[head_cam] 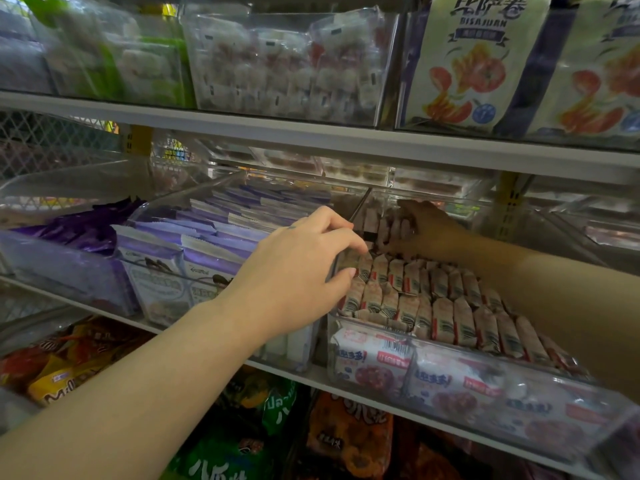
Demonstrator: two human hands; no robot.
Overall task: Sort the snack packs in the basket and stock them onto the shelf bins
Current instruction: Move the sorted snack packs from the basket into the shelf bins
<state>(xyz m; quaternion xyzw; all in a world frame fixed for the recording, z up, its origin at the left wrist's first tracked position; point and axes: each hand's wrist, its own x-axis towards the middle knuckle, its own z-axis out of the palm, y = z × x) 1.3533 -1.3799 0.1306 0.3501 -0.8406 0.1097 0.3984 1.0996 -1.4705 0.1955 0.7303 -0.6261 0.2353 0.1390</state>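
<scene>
Middle shelf (311, 378), clear bin (450, 348) of striped snack packs (443, 320): right hand (426, 227), dim at the back, grips several; left hand (298, 268) curls onto the near rows, grip unclear.

Right hand (427, 230), fingertips buried among snack packs (446, 303) — seemingly gripping several, upper bags (474, 64) cropped at top
</scene>
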